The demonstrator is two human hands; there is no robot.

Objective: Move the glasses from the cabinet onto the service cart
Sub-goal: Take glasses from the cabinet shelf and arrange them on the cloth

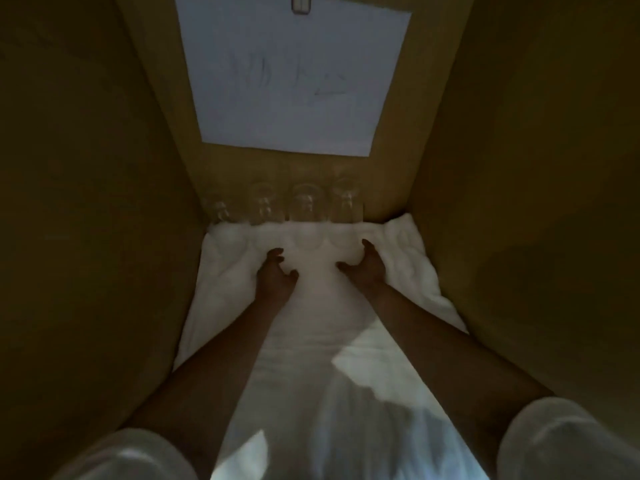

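step: reach into cabinet [104, 202] | left grip [275, 271], right grip [363, 266]: spread apart, empty, over cloth [408, 258] | glasses [304, 209] at 12 o'clock | each to be clasped low, lifted clear of neighbours

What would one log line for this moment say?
place: inside cabinet | left hand: empty, over cloth | right hand: empty, over cloth | glasses: back row, untouched

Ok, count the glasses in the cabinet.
4 glasses in a row at the far edge of the cloth: leftmost, next, third, rightmost. Dim and blurred; more may hide behind.
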